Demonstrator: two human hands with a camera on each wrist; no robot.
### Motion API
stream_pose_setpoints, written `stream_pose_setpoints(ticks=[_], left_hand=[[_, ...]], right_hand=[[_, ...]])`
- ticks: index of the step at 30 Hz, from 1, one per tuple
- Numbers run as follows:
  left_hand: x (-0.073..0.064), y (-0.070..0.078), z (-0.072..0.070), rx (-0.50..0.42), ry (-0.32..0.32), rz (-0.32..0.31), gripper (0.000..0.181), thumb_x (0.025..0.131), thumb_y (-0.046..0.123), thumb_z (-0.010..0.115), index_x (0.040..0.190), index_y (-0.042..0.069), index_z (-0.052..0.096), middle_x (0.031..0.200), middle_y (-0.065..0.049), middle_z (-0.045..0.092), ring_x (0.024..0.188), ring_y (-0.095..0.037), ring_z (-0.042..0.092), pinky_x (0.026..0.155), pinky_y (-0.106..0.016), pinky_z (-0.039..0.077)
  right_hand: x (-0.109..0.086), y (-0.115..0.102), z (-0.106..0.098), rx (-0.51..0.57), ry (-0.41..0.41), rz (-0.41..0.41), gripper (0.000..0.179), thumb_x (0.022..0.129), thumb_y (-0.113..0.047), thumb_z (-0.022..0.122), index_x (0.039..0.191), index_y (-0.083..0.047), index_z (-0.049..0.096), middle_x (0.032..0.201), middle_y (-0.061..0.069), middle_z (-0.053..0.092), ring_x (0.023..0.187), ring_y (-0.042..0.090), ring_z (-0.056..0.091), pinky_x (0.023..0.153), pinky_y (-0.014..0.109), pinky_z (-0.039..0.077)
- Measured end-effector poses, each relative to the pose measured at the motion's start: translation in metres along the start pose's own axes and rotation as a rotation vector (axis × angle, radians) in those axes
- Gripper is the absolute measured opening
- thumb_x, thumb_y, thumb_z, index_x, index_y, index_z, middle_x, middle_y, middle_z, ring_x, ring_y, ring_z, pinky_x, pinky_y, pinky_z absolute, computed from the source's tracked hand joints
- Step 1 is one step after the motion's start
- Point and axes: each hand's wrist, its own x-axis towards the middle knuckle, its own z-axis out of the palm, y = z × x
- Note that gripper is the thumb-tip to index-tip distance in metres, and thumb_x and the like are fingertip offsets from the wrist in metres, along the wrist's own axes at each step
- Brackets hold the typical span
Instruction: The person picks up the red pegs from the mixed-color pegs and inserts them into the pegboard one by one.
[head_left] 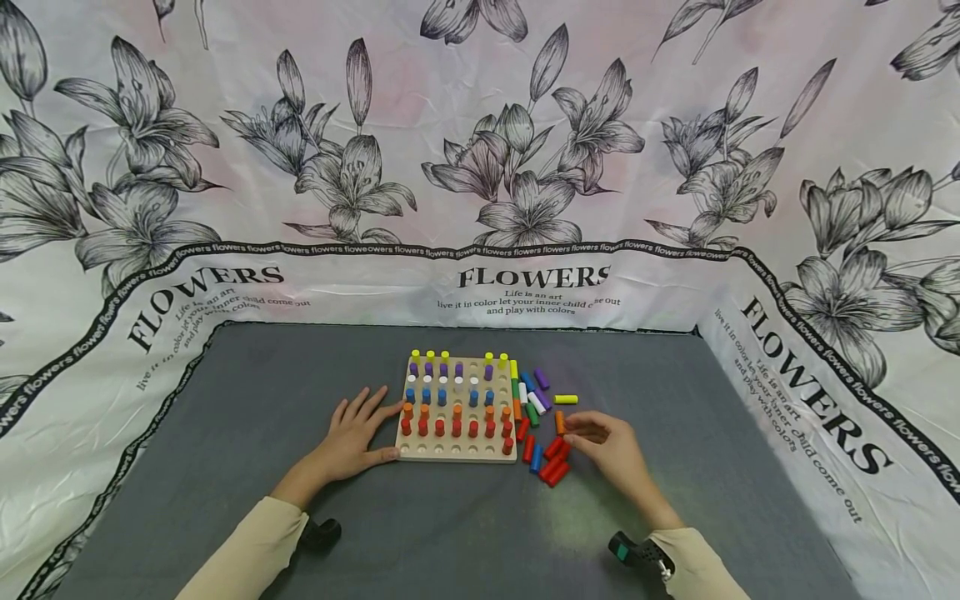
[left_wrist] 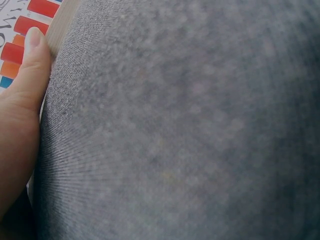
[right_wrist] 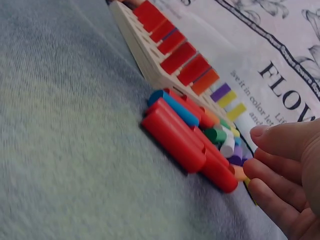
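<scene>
A wooden pegboard (head_left: 456, 454) stands on the table with rows of yellow, purple, white, blue, orange and red pegs in its holes. My left hand (head_left: 351, 435) lies spread along the board's left side, thumb and index finger right at its edge. In the left wrist view, only the thumb side of that hand (left_wrist: 22, 115) shows. To the right of the board, my right hand (head_left: 609, 446) hovers by the loose pegs, its fingertips close to an orange peg (head_left: 559, 422). Thumb and fingers of this hand (right_wrist: 285, 170) are apart and relaxed in the right wrist view.
Loose red pegs (right_wrist: 175, 140) lie in a heap near the board's front right corner, with a blue peg (right_wrist: 175, 107) among them. Purple, white, green and blue pegs lie farther back, beside a yellow peg (head_left: 566, 400). A flower-printed cloth (head_left: 525, 287) stands behind the grey tabletop (head_left: 420, 533).
</scene>
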Motion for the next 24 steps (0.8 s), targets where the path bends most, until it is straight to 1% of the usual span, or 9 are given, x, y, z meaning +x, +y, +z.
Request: stream_pose_setpoints(ticks=[5,9,13,17,20,24], left_hand=[[0.000,-0.001,0.000,0.005,-0.008,-0.007,0.078,0.087,0.054,0.069,0.153,0.024,0.040,0.164,-0.017,0.024,0.151,-0.047,0.017,0.114,-0.073,0.011],[0.000,-0.001,0.000,0.003,-0.010,-0.010,0.078,0.087,0.055,0.069,0.153,0.024,0.040,0.164,-0.017,0.024,0.151,-0.048,0.017,0.114,-0.073,0.011],[0.000,0.000,0.000,-0.002,-0.009,-0.008,0.078,0.087,0.053,0.069,0.153,0.023,0.040,0.164,-0.017,0.024,0.151,-0.048,0.016,0.114,-0.073,0.011],[0.000,0.001,0.000,-0.008,0.006,0.006,0.077,0.087,0.050,0.070,0.152,0.023,0.041,0.164,-0.018,0.024,0.150,-0.048,0.017,0.113,-0.074,0.012],[-0.001,0.001,-0.001,-0.005,0.019,0.019,0.076,0.087,0.049,0.071,0.152,0.022,0.042,0.163,-0.019,0.025,0.150,-0.049,0.019,0.113,-0.074,0.013],[-0.001,0.000,0.000,-0.013,0.031,0.029,0.077,0.086,0.051,0.070,0.151,0.021,0.042,0.162,-0.020,0.026,0.149,-0.050,0.019,0.112,-0.074,0.012]], right_hand=[[-0.001,0.009,-0.003,-0.016,-0.004,-0.001,0.028,0.084,-0.013,0.079,0.110,-0.006,0.072,0.105,0.015,0.075,0.087,0.002,0.071,0.076,0.019,0.057],[-0.002,0.013,-0.005,-0.023,-0.041,0.035,0.030,0.083,-0.013,0.080,0.111,-0.007,0.072,0.105,0.015,0.075,0.086,0.002,0.071,0.074,0.020,0.057],[-0.002,0.015,-0.006,-0.034,-0.083,0.058,0.031,0.082,-0.015,0.080,0.112,-0.009,0.073,0.107,0.013,0.075,0.088,0.005,0.072,0.075,0.020,0.056],[-0.005,-0.003,-0.009,-0.047,-0.118,0.052,0.032,0.084,-0.010,0.079,0.114,-0.004,0.071,0.110,0.017,0.074,0.093,0.017,0.073,0.077,0.020,0.056],[-0.007,-0.017,-0.012,-0.054,-0.145,0.045,0.031,0.084,-0.005,0.077,0.114,-0.001,0.071,0.112,0.020,0.072,0.093,0.021,0.072,0.078,0.021,0.056],[-0.005,-0.016,-0.014,-0.059,-0.169,0.024,0.029,0.084,-0.005,0.077,0.112,-0.002,0.072,0.112,0.018,0.073,0.092,0.018,0.071,0.078,0.022,0.056]])
